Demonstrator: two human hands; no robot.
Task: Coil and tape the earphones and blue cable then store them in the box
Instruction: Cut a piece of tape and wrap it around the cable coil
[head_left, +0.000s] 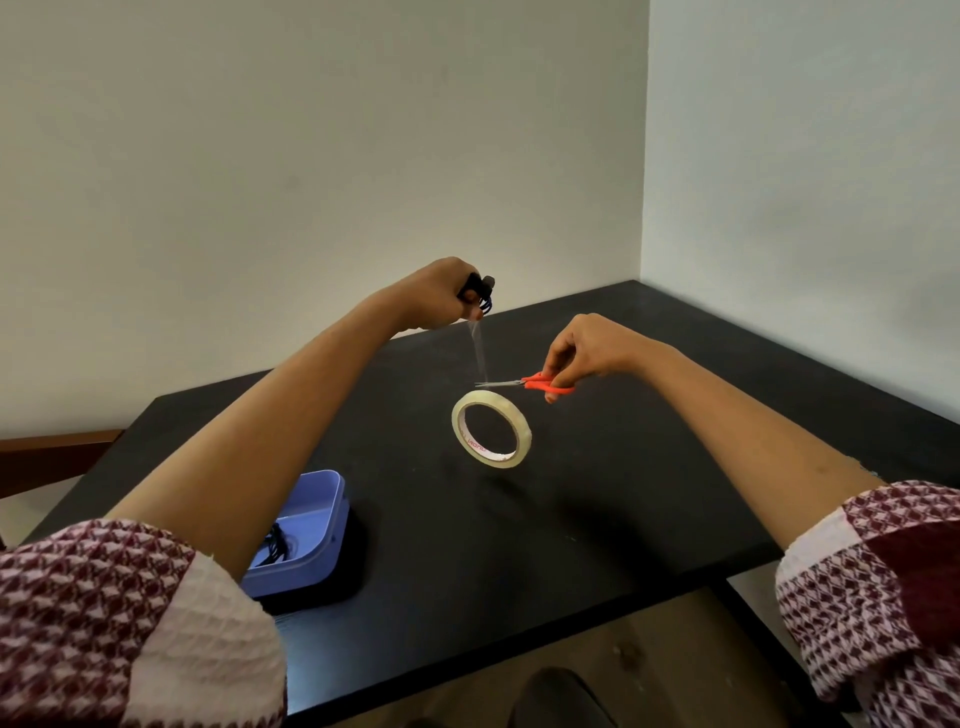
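The blue cable (480, 296) is bundled into a small coil with dark ends and is held above the far part of the table, clamped in the closed fingers of the left hand (441, 299). The direction of the coil's long axis cannot be determined, since the fist hides most of it. A clear strip of tape (478, 353) runs from the coil almost straight down, its long axis close to vertical, toward the tape roll (491, 428). The roll is a thin ring of glossy, pale transparent tape; it is tilted on edge, and whether it touches the table cannot be determined.

The right hand (582, 353) is closed on the orange plastic handles of the scissors (524, 383). The slim metal blades point left, roughly horizontal, and meet the strip just above the roll.

The box (332, 519) is a lilac plastic container with rounded corners, open at the top, at the near left of the table, partly hidden by the left forearm. It contains a black bundle, the earphones (272, 548).

The table (623, 493) is black, flat and matt
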